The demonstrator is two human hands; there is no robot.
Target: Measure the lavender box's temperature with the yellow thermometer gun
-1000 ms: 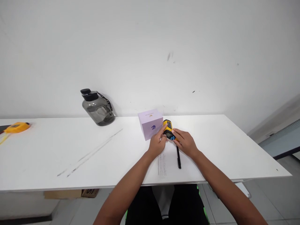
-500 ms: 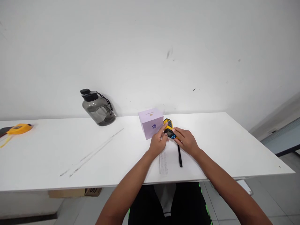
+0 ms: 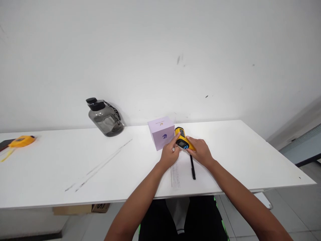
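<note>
A yellow-and-black infrared thermometer [image 3: 182,142], with a small screen and blue buttons facing me, is between my hands just above the table. My right hand [image 3: 200,150] is closed around its yellow handle on the right. My left hand [image 3: 170,154] grips its left side, with the index finger along the body and the thumb near the screen. Close on the left stands a lilac box [image 3: 163,138] with a dark blue print. A black pen [image 3: 193,169] lies below my right hand, its upper end hidden. Beneath my left hand lies a clear ruler [image 3: 175,177], partly covered.
A grey transparent bottle [image 3: 106,118] with a black cap stands at the back left by the wall [image 3: 160,60]. An orange-yellow tape measure [image 3: 22,141] with some yellow tape out lies at the far left of the white table [image 3: 105,180], beside a dark object.
The thermometer has turned slightly in my hands, and more of its yellow handle shows. My hands stay in nearly the same place. The view has shifted a little.
</note>
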